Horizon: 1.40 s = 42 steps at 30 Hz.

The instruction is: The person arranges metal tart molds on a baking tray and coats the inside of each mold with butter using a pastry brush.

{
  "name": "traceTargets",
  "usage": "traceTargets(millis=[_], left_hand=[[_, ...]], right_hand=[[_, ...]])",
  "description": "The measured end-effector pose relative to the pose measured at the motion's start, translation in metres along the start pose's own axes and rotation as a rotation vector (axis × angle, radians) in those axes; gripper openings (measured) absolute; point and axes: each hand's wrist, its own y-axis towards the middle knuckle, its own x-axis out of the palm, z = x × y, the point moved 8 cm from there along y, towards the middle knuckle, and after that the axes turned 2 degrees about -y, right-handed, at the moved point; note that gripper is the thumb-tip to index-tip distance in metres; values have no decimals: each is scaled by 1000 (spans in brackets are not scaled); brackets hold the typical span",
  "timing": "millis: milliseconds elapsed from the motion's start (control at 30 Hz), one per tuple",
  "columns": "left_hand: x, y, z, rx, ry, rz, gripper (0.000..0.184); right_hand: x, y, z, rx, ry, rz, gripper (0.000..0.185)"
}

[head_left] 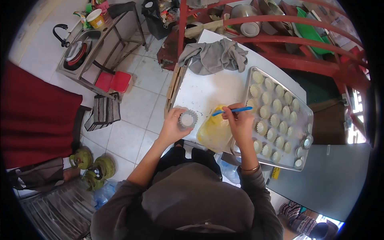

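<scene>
My left hand grips a small fluted metal tart mould at its side, above the table's near edge. In my right hand is a blue-handled brush, slanting down to the left; its tip sits over a shallow yellow-smeared container, and I cannot make out the bristles. To the right, a large metal baking tray carries rows of fluted moulds. Most of these moulds look pale yellowish inside, while several at the right and lower right look bare silver.
A crumpled grey cloth lies on the white table at the far end. Red metal railings with pots and a green basin stand behind. At left are a sink and green gas cylinders.
</scene>
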Motion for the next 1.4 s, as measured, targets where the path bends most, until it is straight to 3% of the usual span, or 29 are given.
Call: traceTargets(millis=[133,233,333,433,533,733,833,933,1067,1167,1300,1400], left_hand=[[-2,4,3,9,-52,-33,60],[-4,6,5,-30,-83,-52,60],[-3,6,8,-35,-137,-49,62],[-3,7,6,-5,-129,-19,64],[-4,4,3,-3,-108,-3,66],[-1,6,-3,-30,-112,44,64],[2,8,-5,-41,-91,57,62],[4,9,-6,-10,-72,47,64],[2,13,-10,47,-122,45,67],[-4,15,-12,67,-153,58,68],[3,12,-28,-44,-628,29,65],[0,11,-19,-107,-821,1,64]], right_hand=[[19,-2,9,-35,-29,-160,16],[-1,1,8,29,44,-50,15],[5,-4,6,-90,-155,-99,14],[-8,-6,2,-103,-95,-31,14],[-18,-5,4,31,-31,44,13],[-9,-4,35,36,-73,47,10],[-23,3,37,159,146,179,11],[-14,9,39,122,-10,112,12],[-5,15,40,111,38,87,16],[-19,25,68,385,298,201,26],[-45,31,91,525,445,272,40],[-60,26,89,551,531,346,39]])
